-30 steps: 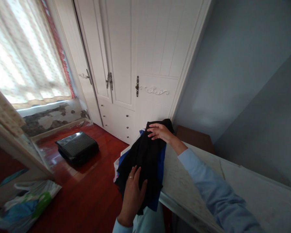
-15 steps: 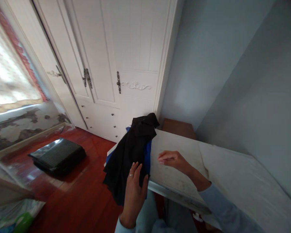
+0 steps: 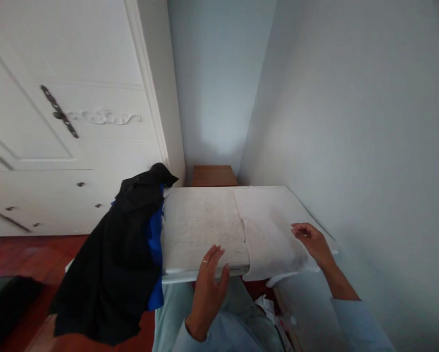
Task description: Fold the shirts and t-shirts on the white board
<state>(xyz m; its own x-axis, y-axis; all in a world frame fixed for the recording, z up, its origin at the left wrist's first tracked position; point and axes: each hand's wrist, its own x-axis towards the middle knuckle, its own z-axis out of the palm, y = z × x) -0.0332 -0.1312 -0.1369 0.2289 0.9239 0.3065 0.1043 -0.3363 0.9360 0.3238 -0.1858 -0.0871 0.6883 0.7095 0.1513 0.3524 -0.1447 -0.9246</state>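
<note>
My left hand (image 3: 211,288) hovers at the near edge of the white table (image 3: 197,215), fingers apart and a ring on one of them; it holds nothing. Farther right, my right hand (image 3: 311,239) hangs over a white cloth (image 3: 267,220) that covers that end of the table, its fingers loosely curved with nothing seen between them. Over the table's left end drapes a black garment (image 3: 113,264), its lower part hanging down past the edge. A blue garment (image 3: 155,259) shows from under it. Neither hand touches the clothes.
A white wardrobe (image 3: 105,161) with dark handles stands at the left. Behind the table is a brown wooden box-like piece (image 3: 214,176), and a grey wall (image 3: 351,122) rises along the right. On the red floor (image 3: 69,249) lies a dark case (image 3: 10,308), partly cut off.
My view has swung to the right. Both hands have moved rightward, the left one away from the black garment, the right one over the white cloth. The clothes stay on the table's left end.
</note>
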